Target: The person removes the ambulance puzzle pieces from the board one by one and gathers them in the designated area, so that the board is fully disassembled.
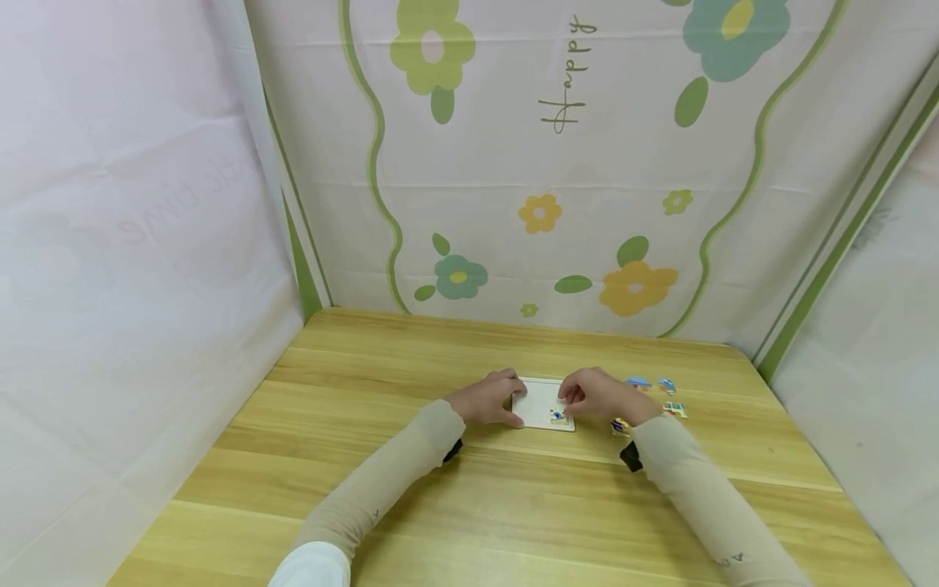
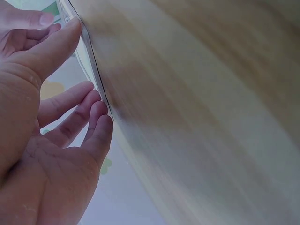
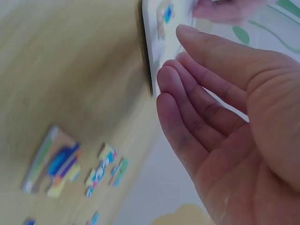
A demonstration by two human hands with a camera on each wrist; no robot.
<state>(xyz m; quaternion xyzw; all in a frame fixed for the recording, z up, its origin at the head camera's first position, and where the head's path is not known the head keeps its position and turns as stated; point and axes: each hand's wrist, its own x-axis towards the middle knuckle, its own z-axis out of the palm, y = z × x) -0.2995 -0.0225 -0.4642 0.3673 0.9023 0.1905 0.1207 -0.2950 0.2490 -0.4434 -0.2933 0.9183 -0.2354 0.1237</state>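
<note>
A thin white puzzle board [image 1: 534, 399] lies on the table. One puzzle piece with a blue patch [image 1: 559, 417] rests on its near right corner. My left hand [image 1: 487, 398] holds the board's left side, thumb toward the near edge and fingertips on the far part. In the left wrist view, bent fingers [image 2: 96, 136] touch the board's edge [image 2: 89, 56]. Over the board's right side is my right hand [image 1: 605, 393], its fingers loosely bent. The right wrist view shows a gap between thumb and fingers [image 3: 171, 79], with nothing visible in it.
To the right of the board lie several loose puzzle pieces, among them a blue one [image 1: 638, 381], one near the right wrist [image 1: 620, 426] and a light one [image 1: 675, 409]. The wooden table [image 1: 440, 522] meets flower-printed cloth walls [image 1: 499, 163] at the back and sides.
</note>
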